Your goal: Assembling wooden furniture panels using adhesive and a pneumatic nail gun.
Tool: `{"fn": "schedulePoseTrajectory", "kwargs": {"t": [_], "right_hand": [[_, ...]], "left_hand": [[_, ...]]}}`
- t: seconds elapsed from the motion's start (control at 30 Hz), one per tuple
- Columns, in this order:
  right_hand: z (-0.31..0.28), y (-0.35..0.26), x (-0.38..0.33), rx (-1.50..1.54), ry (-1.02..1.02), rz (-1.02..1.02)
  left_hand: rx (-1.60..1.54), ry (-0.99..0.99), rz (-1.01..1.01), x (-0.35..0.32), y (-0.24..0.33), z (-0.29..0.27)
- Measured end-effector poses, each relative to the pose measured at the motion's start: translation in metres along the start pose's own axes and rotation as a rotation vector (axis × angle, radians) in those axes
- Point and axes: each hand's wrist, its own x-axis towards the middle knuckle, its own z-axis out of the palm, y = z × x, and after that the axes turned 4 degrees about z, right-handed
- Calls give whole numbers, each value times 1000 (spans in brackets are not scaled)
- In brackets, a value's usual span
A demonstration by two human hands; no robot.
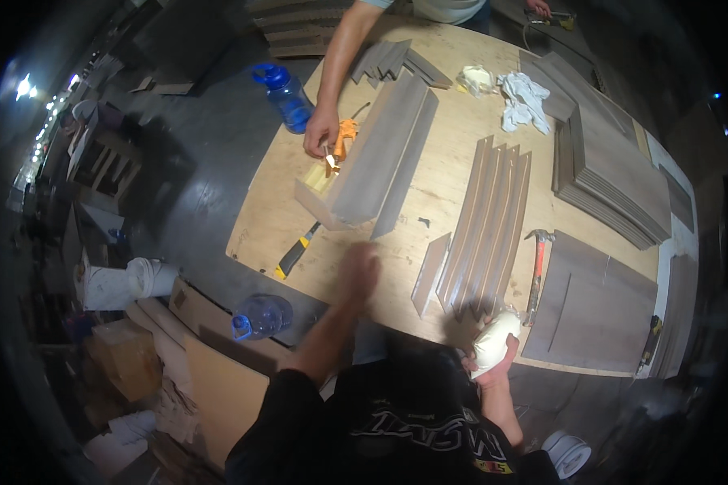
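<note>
In my right hand [505,365] is a plump cream-coloured bag [495,339], held at the table's near edge with my fingers wrapped around it. Just beyond it, several long grey-brown strips [485,222] lie side by side, and a shorter piece [431,275] rests at their left. My left hand [362,271] is over the near edge, smeared by motion, so its fingers cannot be made out. Past it lies a long grey-brown trough-like board assembly [380,153]. Across the table, a co-worker's hand [322,136] reaches beside an orange tool [346,136] at that assembly's left.
A claw hammer [539,271] lies between the strips and a grey board [590,303]. Stacked boards [611,182] occupy the right. A yellow-and-black handled tool [298,250] and a blue jug [287,97] are on the left; a white cloth [524,101] lies at the back.
</note>
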Motion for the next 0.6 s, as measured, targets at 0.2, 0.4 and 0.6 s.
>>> {"fn": "schedulePoseTrajectory", "kwargs": {"t": [0.2,0.4,0.6], "right_hand": [[-18,27,2,-76,72,-150],[28,89,73,-100,115,-168],[-4,127,76,-170,59,-183]], "left_hand": [[383,-116,163,101,-88,-121],[655,-501,510,159,-156,-138],[781,-721,561,183,-147,-173]]}}
